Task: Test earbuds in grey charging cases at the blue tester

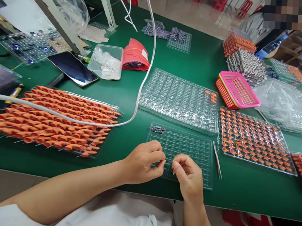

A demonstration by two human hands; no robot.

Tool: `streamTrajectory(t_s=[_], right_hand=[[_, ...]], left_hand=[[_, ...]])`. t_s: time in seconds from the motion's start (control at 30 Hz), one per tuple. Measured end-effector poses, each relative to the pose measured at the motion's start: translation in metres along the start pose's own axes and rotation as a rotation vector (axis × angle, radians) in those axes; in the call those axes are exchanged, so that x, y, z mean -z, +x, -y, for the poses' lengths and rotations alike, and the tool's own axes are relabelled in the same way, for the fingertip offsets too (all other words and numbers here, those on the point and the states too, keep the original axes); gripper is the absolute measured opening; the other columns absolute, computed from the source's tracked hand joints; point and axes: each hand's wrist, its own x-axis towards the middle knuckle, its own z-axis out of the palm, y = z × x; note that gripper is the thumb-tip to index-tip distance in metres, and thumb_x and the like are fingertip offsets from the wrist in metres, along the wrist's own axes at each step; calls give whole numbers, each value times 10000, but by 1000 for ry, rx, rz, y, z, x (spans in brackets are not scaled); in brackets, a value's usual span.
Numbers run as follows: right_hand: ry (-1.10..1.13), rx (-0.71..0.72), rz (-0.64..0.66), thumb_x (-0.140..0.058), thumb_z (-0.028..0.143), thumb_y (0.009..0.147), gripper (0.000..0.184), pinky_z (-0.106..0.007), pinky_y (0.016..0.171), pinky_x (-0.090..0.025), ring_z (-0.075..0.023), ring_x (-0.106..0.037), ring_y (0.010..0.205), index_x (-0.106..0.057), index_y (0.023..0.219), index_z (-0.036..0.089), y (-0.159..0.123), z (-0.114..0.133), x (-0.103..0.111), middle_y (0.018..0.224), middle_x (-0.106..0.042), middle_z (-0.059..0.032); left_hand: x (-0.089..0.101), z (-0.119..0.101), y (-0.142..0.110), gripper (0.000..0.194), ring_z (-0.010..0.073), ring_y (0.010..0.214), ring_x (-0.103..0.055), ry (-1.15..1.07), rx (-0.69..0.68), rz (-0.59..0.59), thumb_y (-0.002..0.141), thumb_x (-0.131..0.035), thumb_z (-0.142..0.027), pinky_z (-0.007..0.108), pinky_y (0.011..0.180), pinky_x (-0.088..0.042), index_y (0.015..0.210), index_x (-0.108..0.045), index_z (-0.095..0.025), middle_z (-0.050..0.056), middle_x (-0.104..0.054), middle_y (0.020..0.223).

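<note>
My left hand (148, 162) and my right hand (187, 175) face each other with fingertips pinched on a small thin part (168, 161), dark with fine leads, stretched between them. Its exact kind is too small to make out. Beneath both hands lies a clear compartment tray (197, 146). A few small dark wired components (157, 128) sit at that tray's far left corner. Just right of the tray rests a pair of tweezers (217, 160).
Orange parts fill a tray (63, 121) on the left and another (256, 141) on the right. Behind is a clear blister tray (180, 97) with several orange pieces. A white cable (150, 58) loops across. Phone (73, 68), white-filled tub (106, 62) and pink basket (240, 89) stand around.
</note>
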Motion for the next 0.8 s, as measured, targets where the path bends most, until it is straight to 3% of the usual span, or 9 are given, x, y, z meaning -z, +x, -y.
streamTrajectory(t_s=[0.2,0.33,0.4,0.47,0.57,0.8], right_hand=[[13,5,-46,-566,312,940,155,-222,531,-391,-121,-469,611,-599,849,191,-1,-6,5,720,-522,8],[-35,67,-113,-563,302,943,144,-231,559,-414,-129,-497,645,-611,865,191,-1,-7,4,755,-540,-3],[-79,110,-175,-566,286,940,128,-235,566,-418,-129,-507,655,-621,871,192,-1,-7,3,784,-553,-8],[-116,153,-236,-575,266,934,103,-235,555,-413,-128,-513,657,-631,880,198,-2,-7,2,816,-567,-11],[-144,221,-281,-590,232,926,63,-236,561,-417,-133,-528,684,-641,895,212,-2,-6,0,860,-586,-13],[-260,398,-277,-599,125,906,132,-269,671,-476,-169,-595,817,-650,987,215,-1,-5,-4,901,-625,-28]], left_hand=[[5,1,0,155,129,616,-439,-43,49,-19,803,-495,-109,261,571,-353,673,-509,-193,-5,-459,672],[11,2,3,90,132,659,-450,-259,331,120,883,-459,-195,262,618,-384,817,-520,-191,-10,-473,742],[13,3,5,141,131,655,-452,-429,500,233,933,-408,-255,263,618,-402,989,-521,-190,-12,-471,781],[13,5,6,227,123,638,-460,-598,584,299,965,-365,-290,260,611,-418,1126,-485,-185,-15,-466,801],[12,6,6,279,113,602,-469,-693,578,297,998,-314,-319,255,608,-435,1152,-486,-163,-22,-470,761],[2,7,3,294,114,655,-592,-492,524,236,957,-446,-259,223,604,-488,1201,-570,-152,15,-620,828]])
